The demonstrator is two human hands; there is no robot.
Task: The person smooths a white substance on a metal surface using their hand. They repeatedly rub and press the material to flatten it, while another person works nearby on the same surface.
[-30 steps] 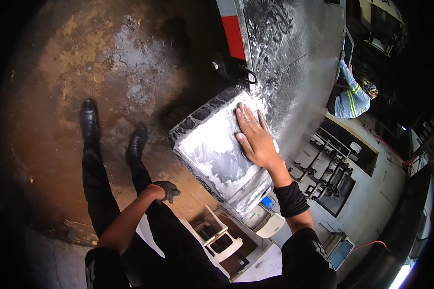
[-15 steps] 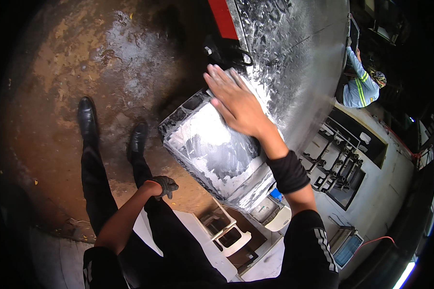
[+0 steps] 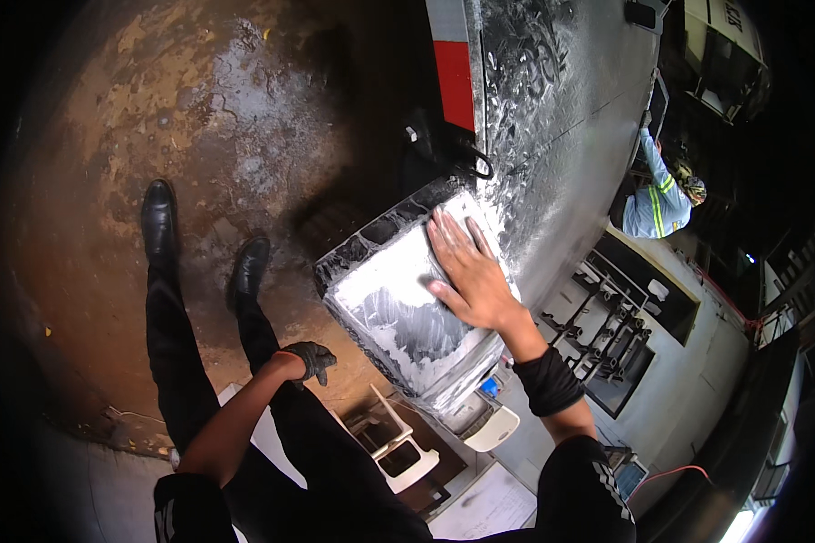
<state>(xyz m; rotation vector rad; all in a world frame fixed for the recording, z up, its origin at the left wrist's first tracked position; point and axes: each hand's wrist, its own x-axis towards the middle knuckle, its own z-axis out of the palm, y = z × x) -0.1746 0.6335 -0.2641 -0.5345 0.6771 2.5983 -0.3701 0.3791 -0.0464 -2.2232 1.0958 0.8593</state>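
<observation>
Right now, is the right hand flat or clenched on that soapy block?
Flat. The right hand lies palm down with fingers spread on the foam-smeared block.

Right hand [image 3: 469, 276] flat, fingers spread, palm on the soapy top face of a boxy grey vehicle part [image 3: 407, 308]. Left hand [image 3: 310, 359], dark glove, hangs below-left of that part, touching nothing. Black shoes [image 3: 158, 217] left of it on wet brown floor [image 3: 154, 109]. Foamy silver panel [image 3: 552, 118] just above-right; person in a reflective jacket [image 3: 656, 199] far right.
</observation>
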